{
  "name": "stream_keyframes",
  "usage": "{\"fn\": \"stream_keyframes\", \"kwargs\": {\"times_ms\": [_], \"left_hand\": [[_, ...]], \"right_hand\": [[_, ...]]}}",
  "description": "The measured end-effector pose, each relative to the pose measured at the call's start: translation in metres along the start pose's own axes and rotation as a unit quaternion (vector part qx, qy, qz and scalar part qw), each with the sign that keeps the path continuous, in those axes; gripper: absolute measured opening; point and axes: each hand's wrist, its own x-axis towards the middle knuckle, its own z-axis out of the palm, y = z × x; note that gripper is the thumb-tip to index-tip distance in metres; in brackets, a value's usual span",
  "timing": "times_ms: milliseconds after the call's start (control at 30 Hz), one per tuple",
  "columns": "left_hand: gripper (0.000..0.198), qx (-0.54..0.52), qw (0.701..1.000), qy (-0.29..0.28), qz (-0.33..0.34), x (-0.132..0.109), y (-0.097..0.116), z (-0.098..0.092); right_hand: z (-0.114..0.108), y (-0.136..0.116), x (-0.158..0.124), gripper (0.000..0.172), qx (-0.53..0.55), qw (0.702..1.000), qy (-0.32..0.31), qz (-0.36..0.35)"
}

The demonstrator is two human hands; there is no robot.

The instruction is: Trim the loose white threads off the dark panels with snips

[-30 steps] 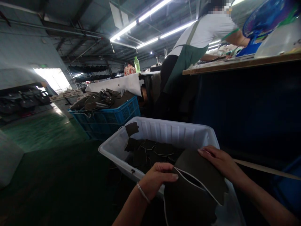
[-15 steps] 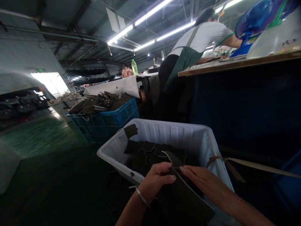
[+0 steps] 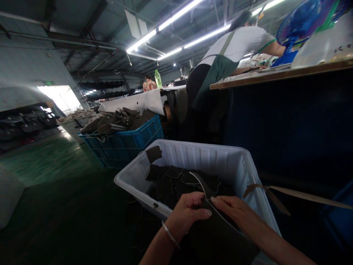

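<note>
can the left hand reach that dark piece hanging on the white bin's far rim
Probably yes: the white bin is open-topped and nothing stands between the left hand and the rim piece. It would first have to release the dark sheet it pinches with the right hand.

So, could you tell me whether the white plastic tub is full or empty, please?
Partly full: dark flat cut pieces cover the floor of the white plastic tub, well below its rim.

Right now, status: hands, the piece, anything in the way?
Left hand pinching dark piece over white tub. Right hand on same edge, grip unclear. Tan strap at tub's right rim, apart from hands.
</note>
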Motion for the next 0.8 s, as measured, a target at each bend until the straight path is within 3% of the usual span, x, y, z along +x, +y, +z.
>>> {"fn": "stream_keyframes", "kwargs": {"times_ms": [533,800], "left_hand": [[0.016,0.018,1.000,0.017,-0.011,-0.001,0.002,-0.003],[0.029,0.041,0.999,0.027,-0.015,0.004,0.000,-0.006]], "right_hand": [[-0.001,0.007,0.004,0.044,0.024,1.000,-0.001,0.010],[0.001,0.015,0.007,0.046,0.080,0.996,0.007,0.029]]}}
